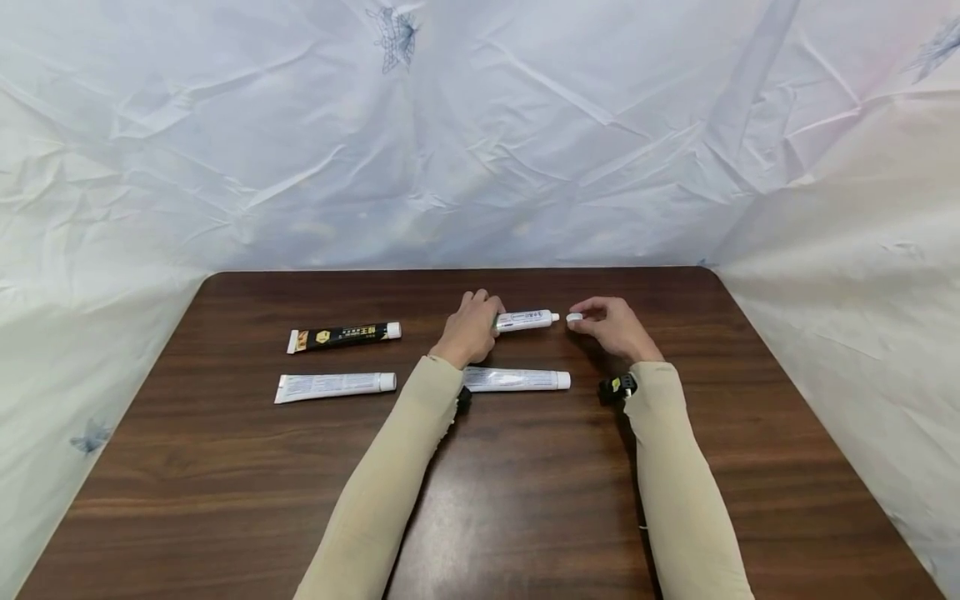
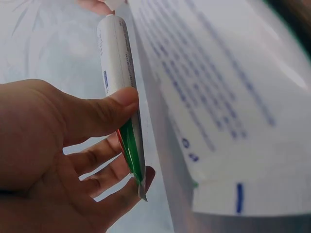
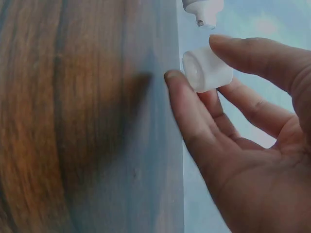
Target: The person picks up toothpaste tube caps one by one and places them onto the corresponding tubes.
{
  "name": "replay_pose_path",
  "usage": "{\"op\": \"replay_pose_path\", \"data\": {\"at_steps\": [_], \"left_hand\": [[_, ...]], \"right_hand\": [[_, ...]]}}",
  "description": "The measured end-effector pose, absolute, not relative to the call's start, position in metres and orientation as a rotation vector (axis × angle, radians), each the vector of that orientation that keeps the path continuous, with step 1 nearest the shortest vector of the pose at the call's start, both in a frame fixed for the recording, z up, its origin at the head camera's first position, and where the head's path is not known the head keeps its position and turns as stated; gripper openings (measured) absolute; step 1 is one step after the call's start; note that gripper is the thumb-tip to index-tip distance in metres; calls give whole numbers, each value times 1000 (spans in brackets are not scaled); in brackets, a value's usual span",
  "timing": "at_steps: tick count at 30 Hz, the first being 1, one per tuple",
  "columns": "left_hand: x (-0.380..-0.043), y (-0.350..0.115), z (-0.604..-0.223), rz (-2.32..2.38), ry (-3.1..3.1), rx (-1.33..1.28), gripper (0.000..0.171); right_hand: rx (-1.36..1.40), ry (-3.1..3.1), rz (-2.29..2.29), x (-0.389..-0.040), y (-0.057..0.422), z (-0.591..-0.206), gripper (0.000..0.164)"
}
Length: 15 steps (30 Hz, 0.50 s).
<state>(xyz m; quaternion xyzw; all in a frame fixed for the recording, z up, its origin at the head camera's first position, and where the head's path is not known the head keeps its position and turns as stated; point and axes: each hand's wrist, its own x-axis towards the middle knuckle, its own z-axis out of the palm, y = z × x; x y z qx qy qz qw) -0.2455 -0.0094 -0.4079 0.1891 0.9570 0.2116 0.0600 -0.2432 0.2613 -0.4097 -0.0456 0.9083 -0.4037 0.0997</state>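
Note:
My left hand grips a white toothpaste tube with a green-and-red tail end, its thumb lying across the side in the left wrist view. The tube's bare nozzle points toward my right hand. Between thumb and fingers, that hand pinches a small white cap, which is apart from the nozzle. Just below my left hand, a second white tube with its cap on lies on the table, partly hidden by the left wrist.
To the left on the brown wooden table lie a black toothpaste tube and, nearer me, another white tube, both capped. A pale, creased sheet hangs behind the table and along its sides.

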Motion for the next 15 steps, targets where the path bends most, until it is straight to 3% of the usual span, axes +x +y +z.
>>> {"op": "replay_pose_path", "data": {"at_steps": [15], "left_hand": [[-243,-10,-401,619,2891,561,33]], "right_hand": [[-203,2602,-1339,-246,258,-413,37]]}}
